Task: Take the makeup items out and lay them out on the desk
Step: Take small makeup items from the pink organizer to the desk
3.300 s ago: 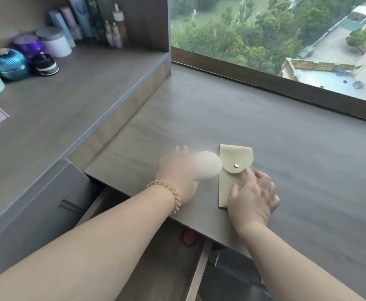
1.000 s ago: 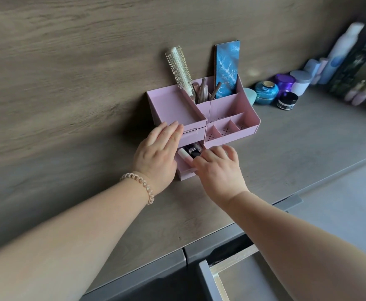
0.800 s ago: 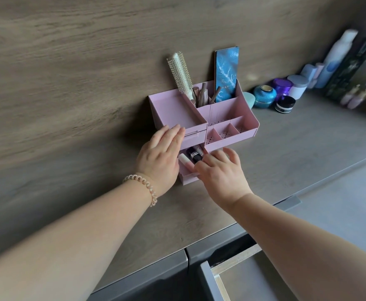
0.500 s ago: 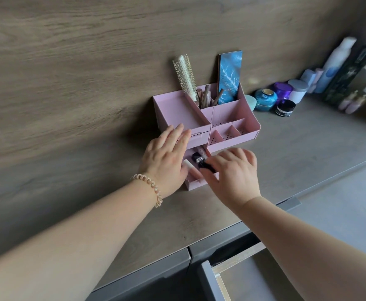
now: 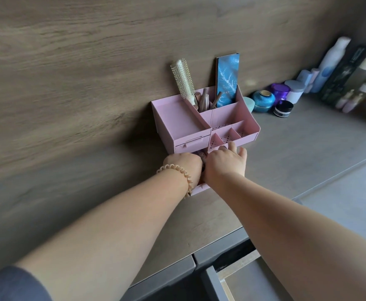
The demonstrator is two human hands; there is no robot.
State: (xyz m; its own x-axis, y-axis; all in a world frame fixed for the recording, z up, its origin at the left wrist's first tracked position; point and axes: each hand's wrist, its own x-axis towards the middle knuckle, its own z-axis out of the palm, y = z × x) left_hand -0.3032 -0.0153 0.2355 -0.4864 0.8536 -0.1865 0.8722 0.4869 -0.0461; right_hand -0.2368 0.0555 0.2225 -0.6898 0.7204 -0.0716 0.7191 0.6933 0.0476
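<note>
Both hands reach into the pulled-out drawer [image 5: 200,189] of the pink organizer [image 5: 177,120]. The left hand [image 5: 182,168] is curled knuckles-up, and whether it grips anything cannot be told. The right hand [image 5: 224,165] lies beside it with fingers extended and nothing visible in it. Makeup items [image 5: 202,157] show between the hands, possibly small tubes. The task is judged to be early: the hairbrush [image 5: 183,80] and palette [image 5: 227,78] beyond the fingertips remain to be taken out.
</note>
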